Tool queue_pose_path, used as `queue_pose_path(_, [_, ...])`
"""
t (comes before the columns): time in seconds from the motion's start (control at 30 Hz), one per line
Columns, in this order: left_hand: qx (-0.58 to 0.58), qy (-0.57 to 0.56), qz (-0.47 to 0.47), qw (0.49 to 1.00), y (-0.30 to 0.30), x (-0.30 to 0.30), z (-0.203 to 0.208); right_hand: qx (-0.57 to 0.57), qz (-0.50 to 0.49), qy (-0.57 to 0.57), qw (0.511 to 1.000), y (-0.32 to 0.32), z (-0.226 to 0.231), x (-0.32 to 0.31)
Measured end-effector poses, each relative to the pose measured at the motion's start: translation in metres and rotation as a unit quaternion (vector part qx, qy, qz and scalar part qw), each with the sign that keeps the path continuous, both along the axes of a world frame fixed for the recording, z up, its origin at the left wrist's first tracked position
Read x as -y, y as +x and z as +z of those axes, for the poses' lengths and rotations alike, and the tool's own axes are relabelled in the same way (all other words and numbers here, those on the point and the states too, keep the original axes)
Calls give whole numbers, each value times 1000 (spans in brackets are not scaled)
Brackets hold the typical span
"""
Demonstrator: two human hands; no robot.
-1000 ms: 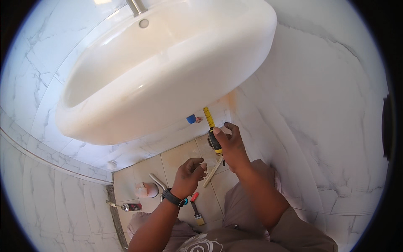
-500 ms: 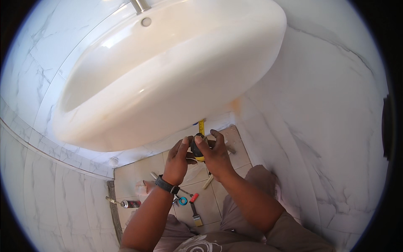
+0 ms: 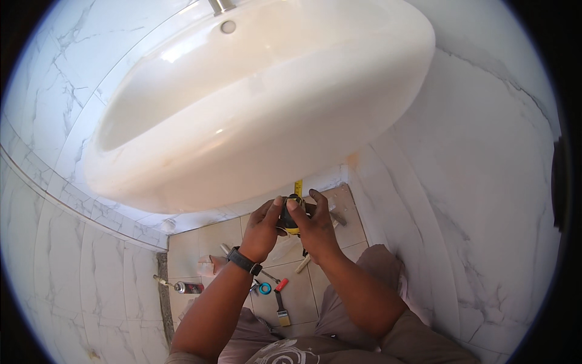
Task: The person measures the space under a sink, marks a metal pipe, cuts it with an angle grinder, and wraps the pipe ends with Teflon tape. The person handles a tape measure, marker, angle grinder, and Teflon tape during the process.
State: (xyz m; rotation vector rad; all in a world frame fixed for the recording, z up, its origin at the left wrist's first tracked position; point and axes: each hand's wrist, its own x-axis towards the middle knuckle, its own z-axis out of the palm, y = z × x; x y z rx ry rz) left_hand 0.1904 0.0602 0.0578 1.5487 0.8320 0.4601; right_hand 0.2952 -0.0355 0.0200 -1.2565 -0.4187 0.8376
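Note:
Both my hands hold a black and yellow tape measure (image 3: 290, 218) below the front of the white washbasin (image 3: 260, 133). A short stretch of yellow blade (image 3: 298, 188) runs out of it away from me, and its far end is hidden behind the basin. My left hand (image 3: 262, 232) wears a dark wristband and grips the case from the left, thumb on top. My right hand (image 3: 316, 225) closes on its right side, with the thumb on the case and the index finger raised beside the blade.
On the tiled floor (image 3: 212, 239) lie a paintbrush (image 3: 282, 312), a roll of blue tape (image 3: 265, 289), a red-handled tool (image 3: 281, 284), a hammer (image 3: 337, 219) and a spray can (image 3: 189, 287). Marble-look walls (image 3: 448, 200) stand close on both sides. A metal tap (image 3: 220, 6) rises at the basin's back.
The view has shifted slightly, so the basin appears further right. My hands keep the tape measure in nearly the same place under the basin, with the blade still out.

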Motion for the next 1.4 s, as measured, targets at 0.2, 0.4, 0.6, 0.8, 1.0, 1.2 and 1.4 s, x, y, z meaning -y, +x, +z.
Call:
queue_pose_path(0.2, [-27,5,18,999,15,-18,-6,-5,3,11,1000,1,-2,1])
queue_pose_path(0.4, [20,-53,27,998,41,-44,-19,14,4,6,1000,1,-3,2])
queue_pose_path(0.6, [30,-152,37,987,63,-55,-29,19,9,-6,1000,4,3,6])
queue_pose_path(0.8, [30,-143,34,989,71,-67,-40,24,8,-2,1000,4,3,4])
queue_pose_path(1.0, [-89,140,-35,986,68,-83,-65,28,19,-7,999,5,3,7])
queue_pose_path(1.2, [-166,264,-77,947,68,-91,-64,18,19,1,1000,4,2,7])
queue_pose_path(1.4, [-179,267,-82,943,71,-80,-47,11,30,-2,999,5,2,8])
